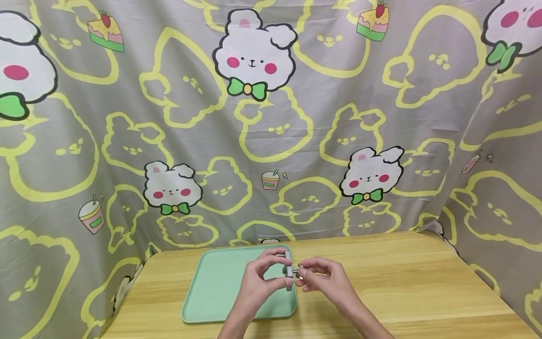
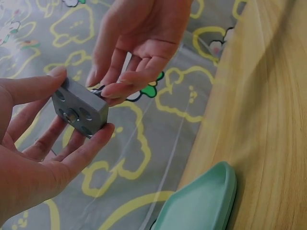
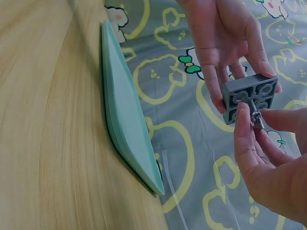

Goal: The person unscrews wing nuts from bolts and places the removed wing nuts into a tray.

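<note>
Between thumb and fingers, my left hand (image 1: 258,280) holds a grey square block (image 1: 289,260) by its edges, above the right side of a green tray. Round recesses mark the face of the block (image 3: 242,95) seen in the right wrist view, and a threaded bolt (image 3: 253,106) sticks out of its middle. On the bolt's outer end is a silver piece that looks like a wing nut (image 3: 257,120). My right hand (image 1: 328,278) pinches this piece with thumb and fingertips. The left wrist view shows the block's other face (image 2: 72,112), with several holes and a bolt head at its centre.
The pale green tray (image 1: 220,282) lies on the wooden table (image 1: 402,287), left of centre, its rim raised. Behind the table and along both sides hangs a grey curtain (image 1: 262,141) with cartoon animals.
</note>
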Tool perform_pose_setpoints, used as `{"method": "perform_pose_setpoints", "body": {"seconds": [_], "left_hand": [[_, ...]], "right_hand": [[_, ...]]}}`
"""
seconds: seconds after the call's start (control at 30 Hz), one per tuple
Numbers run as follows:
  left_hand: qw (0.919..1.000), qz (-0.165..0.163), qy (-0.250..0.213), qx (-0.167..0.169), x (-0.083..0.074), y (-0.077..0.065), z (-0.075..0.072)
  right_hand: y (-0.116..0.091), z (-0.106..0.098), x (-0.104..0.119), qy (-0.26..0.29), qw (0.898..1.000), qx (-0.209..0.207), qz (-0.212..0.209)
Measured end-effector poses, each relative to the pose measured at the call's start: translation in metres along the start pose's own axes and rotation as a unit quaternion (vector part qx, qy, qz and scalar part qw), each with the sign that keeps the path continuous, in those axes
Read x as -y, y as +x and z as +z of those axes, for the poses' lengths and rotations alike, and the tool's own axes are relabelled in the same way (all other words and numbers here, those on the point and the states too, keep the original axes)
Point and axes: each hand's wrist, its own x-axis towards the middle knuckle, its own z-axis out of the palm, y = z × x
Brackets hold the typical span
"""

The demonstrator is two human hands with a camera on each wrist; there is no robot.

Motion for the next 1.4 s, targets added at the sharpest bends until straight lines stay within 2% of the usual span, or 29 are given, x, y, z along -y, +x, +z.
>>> {"method": "perform_pose_setpoints", "body": {"seconds": [0.17,0.37,0.47,0.6,0.7,0.83,0.9,0.97,1.1,1.13,1.17,1.23,1.3,1.37,1.4], "left_hand": [[1.0,0.0,0.002,-0.001,0.001,0.0,0.001],[1.0,0.001,0.003,0.001,0.002,0.0,0.001],[0.9998,0.004,0.018,-0.002,0.002,0.0,0.0],[0.9994,0.007,0.033,-0.006,0.002,0.0,-0.002],[0.9996,0.007,0.029,-0.005,0.002,0.0,-0.003],[0.9997,0.006,0.022,-0.004,0.002,-0.001,-0.004],[0.9998,0.003,0.017,-0.005,0.002,0.0,-0.005],[0.9999,-0.001,0.012,-0.006,0.002,0.0,-0.005],[0.9999,-0.009,0.005,-0.007,0.001,-0.001,-0.006],[0.9999,-0.011,0.004,-0.007,0.0,-0.001,-0.006],[0.9999,-0.012,0.003,-0.007,0.0,-0.001,-0.006],[0.9999,-0.013,0.002,-0.006,0.0,0.0,-0.006],[0.9999,-0.013,-0.001,-0.006,0.0,0.0,-0.006],[0.9999,-0.012,-0.004,-0.007,0.0,-0.001,-0.007],[0.9999,-0.01,-0.005,-0.007,0.0,-0.001,-0.007]], "right_hand": [[0.0,0.001,0.0,-0.007,1.0,-0.001,0.0],[-0.001,0.0,-0.001,-0.026,1.0,0.004,-0.015],[0.0,0.001,-0.002,-0.036,0.999,0.008,-0.03],[0.001,0.002,-0.005,-0.064,0.994,0.01,-0.085],[0.001,0.003,-0.008,-0.089,0.986,0.004,-0.141],[0.001,0.006,-0.013,-0.134,0.966,-0.012,-0.221],[0.001,0.006,-0.015,-0.164,0.949,-0.019,-0.27],[0.002,0.007,-0.018,-0.201,0.921,-0.023,-0.334],[0.005,0.007,-0.021,-0.257,0.865,-0.038,-0.428],[0.006,0.007,-0.022,-0.268,0.854,-0.043,-0.444],[0.007,0.006,-0.023,-0.273,0.848,-0.046,-0.453],[0.008,0.006,-0.024,-0.28,0.838,-0.048,-0.465],[0.008,0.006,-0.024,-0.281,0.84,-0.045,-0.461],[0.006,0.006,-0.022,-0.274,0.854,-0.032,-0.442],[0.005,0.006,-0.02,-0.262,0.868,-0.02,-0.422]]}}
